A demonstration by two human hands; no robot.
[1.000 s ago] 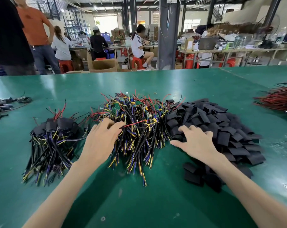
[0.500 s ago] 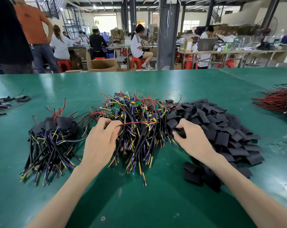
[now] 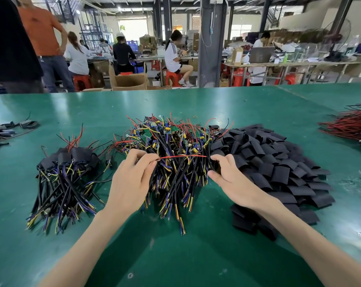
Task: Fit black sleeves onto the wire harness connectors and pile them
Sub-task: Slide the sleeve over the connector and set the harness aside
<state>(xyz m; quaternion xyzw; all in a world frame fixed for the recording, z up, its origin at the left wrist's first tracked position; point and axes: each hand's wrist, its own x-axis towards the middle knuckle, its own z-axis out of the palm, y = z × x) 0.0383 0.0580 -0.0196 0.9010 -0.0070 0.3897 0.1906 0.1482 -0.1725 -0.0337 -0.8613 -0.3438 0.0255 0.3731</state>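
Glossy smooth green table (image 3: 196,104); matt black sleeves (image 3: 279,172).

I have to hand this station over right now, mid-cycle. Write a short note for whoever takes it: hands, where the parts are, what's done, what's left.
Left hand pinches a red wire of one harness on the middle pile.
Right hand pinches one black sleeve at the near edge of the sleeve pile, close to the wire's free end.
Bare harnesses: middle pile. Sleeved harnesses: left pile, on the green table.
Done: the left pile is sleeved. Left: sleeve the held harness, add it to the left pile, then work through the middle pile.
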